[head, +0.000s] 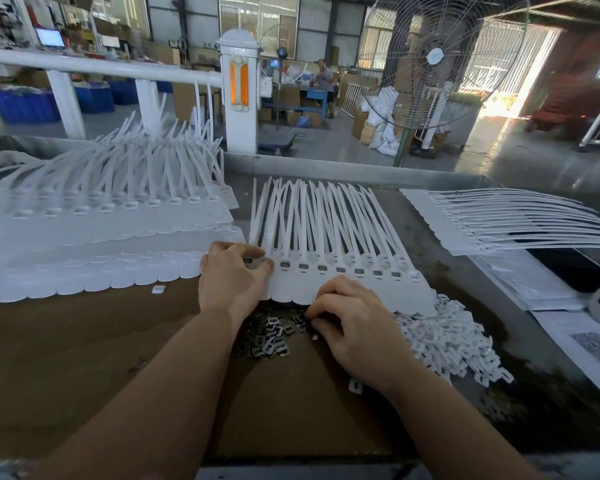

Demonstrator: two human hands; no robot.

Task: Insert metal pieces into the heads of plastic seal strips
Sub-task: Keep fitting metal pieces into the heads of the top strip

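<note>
— Bench layout, largest first?

— Brown worktable [84, 341], matte and worn, raised metal lip along the far edge. Open board nearest me, between my forearms. Left third taken by stacked white seal strips [94, 216], tails arching up and away. Far right, another flat sheet of strips [499, 220], tails running rightward.

— And the row you work on?

— Centre row of strips [326, 237]: long axis runs away from me, thin tails fanned toward the far lip, broad rounded tabs toward me, heads [340, 270] in a line across. Most heads show a dark insert; the rightmost looks plain white. Smooth, pale plastic.

— Loose parts?

— White plastic clips [444, 341] heaped at right, just beside the tabs. Grey metal pieces [271, 341], small squarish stampings, piled under the tabs' near edge, between my wrists.

— Hands?

— My left hand [234, 278] lies on the row's left end, fingers curled, thumb and fingertip pressed at a head. My right hand [352, 323] is knuckles-up, fingertips curled into the metal pile; what they pinch, cannot tell.
</note>
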